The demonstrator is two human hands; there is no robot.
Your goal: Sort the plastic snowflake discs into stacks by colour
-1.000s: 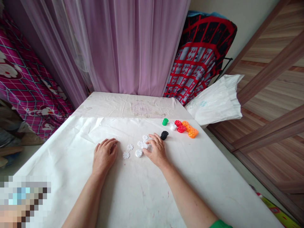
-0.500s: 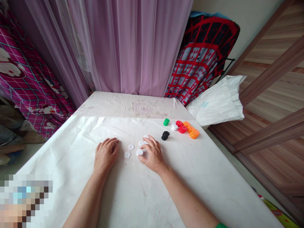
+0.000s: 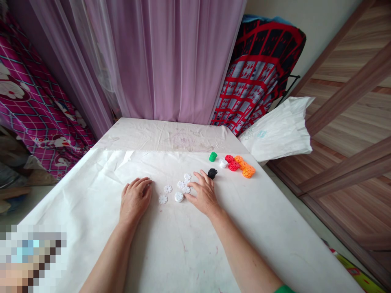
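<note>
My left hand (image 3: 136,199) rests on the white-covered table, fingers loosely curved and pointing right, with nothing visible in it. Beside it lie two loose white notched discs (image 3: 168,189), which look like snowflake building pieces. My right hand (image 3: 204,192) is open with its fingers apart, just right of the white pieces. Near its thumb stands a short stack of white discs (image 3: 179,197). Several more white discs (image 3: 181,184) lie flat by its fingertips, some overlapping. Behind the right hand is a stack of black discs (image 3: 212,173).
At the right of the table (image 3: 171,252) stand green (image 3: 213,156), white (image 3: 222,163), red (image 3: 233,165) and orange (image 3: 248,171) stacks of discs. A white bag (image 3: 277,130) hangs at the right edge. A purple curtain (image 3: 180,61) lies beyond; the lower left corner is pixelated.
My right hand has let go of a white disc at the short stack and moved slightly right, its fingers spreading. My left hand has stayed in place.
</note>
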